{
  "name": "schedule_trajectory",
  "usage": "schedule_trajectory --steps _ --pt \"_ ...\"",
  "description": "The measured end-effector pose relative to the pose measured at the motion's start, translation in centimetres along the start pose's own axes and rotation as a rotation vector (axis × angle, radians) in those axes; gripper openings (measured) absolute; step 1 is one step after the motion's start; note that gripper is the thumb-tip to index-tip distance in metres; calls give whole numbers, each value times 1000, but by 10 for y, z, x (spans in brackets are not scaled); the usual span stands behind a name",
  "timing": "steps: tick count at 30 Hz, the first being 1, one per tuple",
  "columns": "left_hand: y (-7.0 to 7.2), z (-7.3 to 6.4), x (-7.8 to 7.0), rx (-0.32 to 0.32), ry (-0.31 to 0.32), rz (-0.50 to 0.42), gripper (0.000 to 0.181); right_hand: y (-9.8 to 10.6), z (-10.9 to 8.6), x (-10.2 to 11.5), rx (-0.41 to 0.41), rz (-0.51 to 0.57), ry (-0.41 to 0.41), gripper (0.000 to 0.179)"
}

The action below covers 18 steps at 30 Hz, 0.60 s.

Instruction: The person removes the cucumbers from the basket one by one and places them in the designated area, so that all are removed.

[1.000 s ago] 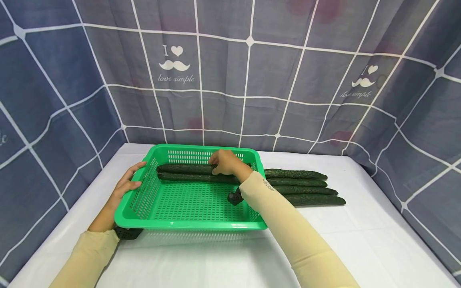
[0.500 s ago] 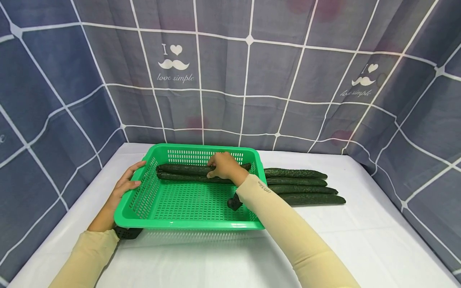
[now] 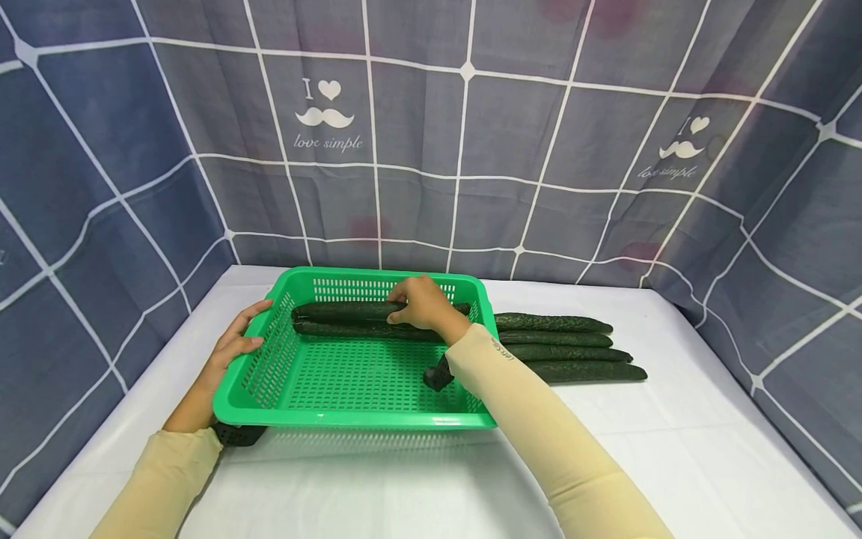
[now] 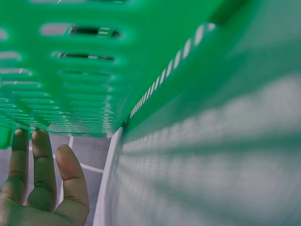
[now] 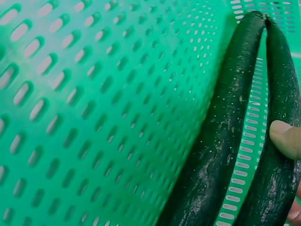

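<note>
My right hand (image 3: 427, 305) reaches into a green plastic basket (image 3: 350, 420) and grips the far cucumber (image 3: 337, 309) near its middle. In the right wrist view the thumb (image 5: 286, 140) presses on that cucumber's side, and the fingers are mostly hidden. Beside it lies a near cucumber (image 3: 364, 329); in the right wrist view the two meet at one end, with a narrow gap along their length. My left hand (image 3: 225, 355) holds the basket's left rim, two digits over the top. Its other fingers (image 4: 43, 174) reach up to the outer wall in the left wrist view.
Several more cucumbers (image 3: 579, 354) lie side by side on the white tablecloth (image 3: 687, 434), right of the basket and partly behind its wall and the right sleeve (image 3: 559, 434). A dark checked curtain (image 3: 417, 202) hangs behind and on both sides of the table.
My right hand has shifted slightly toward the basket's far wall with its grip on the far cucumber. The left hand and the basket look the same.
</note>
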<state>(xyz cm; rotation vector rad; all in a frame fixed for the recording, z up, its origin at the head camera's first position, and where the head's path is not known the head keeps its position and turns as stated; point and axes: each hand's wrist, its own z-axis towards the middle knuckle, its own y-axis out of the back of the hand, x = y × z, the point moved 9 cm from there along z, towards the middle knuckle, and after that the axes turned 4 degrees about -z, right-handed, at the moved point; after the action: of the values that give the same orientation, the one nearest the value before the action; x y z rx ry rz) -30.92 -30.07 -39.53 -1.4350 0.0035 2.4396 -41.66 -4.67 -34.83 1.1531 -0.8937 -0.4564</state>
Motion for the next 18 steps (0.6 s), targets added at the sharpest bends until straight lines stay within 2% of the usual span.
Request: schedule_trajectory --steps 3,6,11,13,18 --pt "1 1 0 -8 -5 32 67 4 1 -1 -25 28 25 34" --pt "1 1 0 -5 -2 18 67 7 2 0 -45 58 51 34" --pt "0 2 -3 26 -35 18 69 14 2 -1 -70 92 64 34" --pt "1 3 -3 24 -43 52 71 16 1 -1 -77 101 56 34" --pt "4 2 0 -23 -13 134 69 20 -2 0 -90 103 31 33"
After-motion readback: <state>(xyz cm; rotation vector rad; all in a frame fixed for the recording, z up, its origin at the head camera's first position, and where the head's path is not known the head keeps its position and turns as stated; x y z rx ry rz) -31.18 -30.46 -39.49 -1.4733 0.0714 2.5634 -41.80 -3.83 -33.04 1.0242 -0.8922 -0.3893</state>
